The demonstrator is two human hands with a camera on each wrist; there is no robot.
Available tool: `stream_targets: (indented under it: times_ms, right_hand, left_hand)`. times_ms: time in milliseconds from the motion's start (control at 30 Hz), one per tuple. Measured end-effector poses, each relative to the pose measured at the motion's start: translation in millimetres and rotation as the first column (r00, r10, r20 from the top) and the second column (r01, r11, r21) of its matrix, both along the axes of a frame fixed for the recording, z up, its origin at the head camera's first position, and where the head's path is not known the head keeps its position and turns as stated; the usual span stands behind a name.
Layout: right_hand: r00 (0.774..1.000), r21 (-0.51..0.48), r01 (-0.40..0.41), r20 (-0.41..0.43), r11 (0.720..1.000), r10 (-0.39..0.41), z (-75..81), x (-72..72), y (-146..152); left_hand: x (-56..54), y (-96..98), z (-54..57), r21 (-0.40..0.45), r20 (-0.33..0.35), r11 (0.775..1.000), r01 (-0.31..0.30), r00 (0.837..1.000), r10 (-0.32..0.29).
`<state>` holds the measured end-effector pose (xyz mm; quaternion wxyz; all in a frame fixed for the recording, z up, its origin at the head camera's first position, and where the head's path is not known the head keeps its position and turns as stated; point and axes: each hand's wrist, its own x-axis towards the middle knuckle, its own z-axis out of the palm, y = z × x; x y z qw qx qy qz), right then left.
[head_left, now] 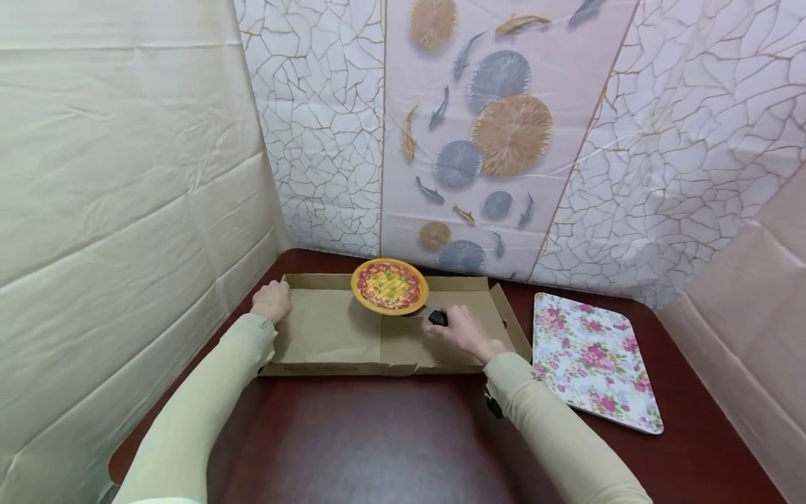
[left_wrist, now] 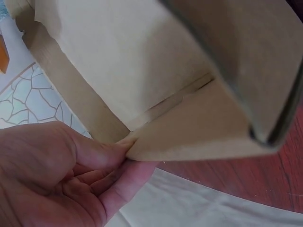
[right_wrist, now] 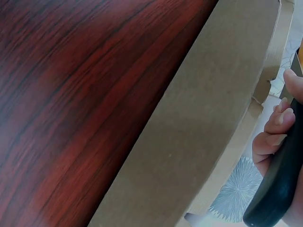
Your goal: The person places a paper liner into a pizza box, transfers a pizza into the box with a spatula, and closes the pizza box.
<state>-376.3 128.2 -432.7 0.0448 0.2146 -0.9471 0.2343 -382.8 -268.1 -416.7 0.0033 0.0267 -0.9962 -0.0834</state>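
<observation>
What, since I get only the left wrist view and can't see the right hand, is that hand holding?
Observer: The right hand grips a black-handled utensil.
Operator: What shows at the end of it, away from the hand?
Observer: A round pizza.
Operator: Does anything lie on the table to the right of the open cardboard box?
Observer: Yes, a floral-patterned tray lies there.

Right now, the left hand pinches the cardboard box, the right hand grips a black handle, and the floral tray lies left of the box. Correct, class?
No: the head view shows the floral tray right of the cardboard box. The left hand does pinch the box; the right hand grips the black handle.
</observation>
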Motion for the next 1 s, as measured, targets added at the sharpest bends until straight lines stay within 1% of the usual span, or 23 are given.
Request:
stream_targets:
  times_ms: [167,300,500,600,667,767,1000]
  right_hand:
    - [1.0,-0.014,0.015,0.027,1.0,-0.014,1.5,-0.4,-5]
    - [0.999,-0.001,0.023,0.035,1.0,-0.023,0.9,-0.7,-8]
    - [0.999,-0.002,0.006,0.035,1.0,-0.006,1.1,-0.6,-20]
    - [0.999,0.012,-0.004,0.043,1.0,0.003,2.0,-0.7,-24]
    - [0.999,0.013,-0.01,0.051,1.0,0.01,2.5,-0.6,-26]
    - [0.999,0.013,-0.006,0.037,1.0,0.006,3.0,-0.8,-29]
    - [1.0,0.028,-0.005,0.014,1.0,0.004,5.9,-1.3,-37]
  left_hand:
    - [-1.3,1.3,5.5,0.018,0.017,1.0,-0.003,1.0,0.002]
    - [-2.0,0.4,8.5,0.047,0.032,0.998,-0.031,0.999,0.029]
    - [0.2,-13.2,5.7,0.078,0.048,0.996,-0.044,0.998,0.04]
    - [-1.3,-16.5,3.6,0.089,0.056,0.995,-0.04,0.998,0.035]
    - [-2.1,-17.1,2.5,0.092,0.057,0.995,-0.04,0.998,0.035]
    - [-3.6,-16.3,2.7,0.094,0.054,0.995,-0.031,0.998,0.026]
    - [-5.5,-11.3,7.8,0.083,0.057,0.996,-0.033,0.998,0.028]
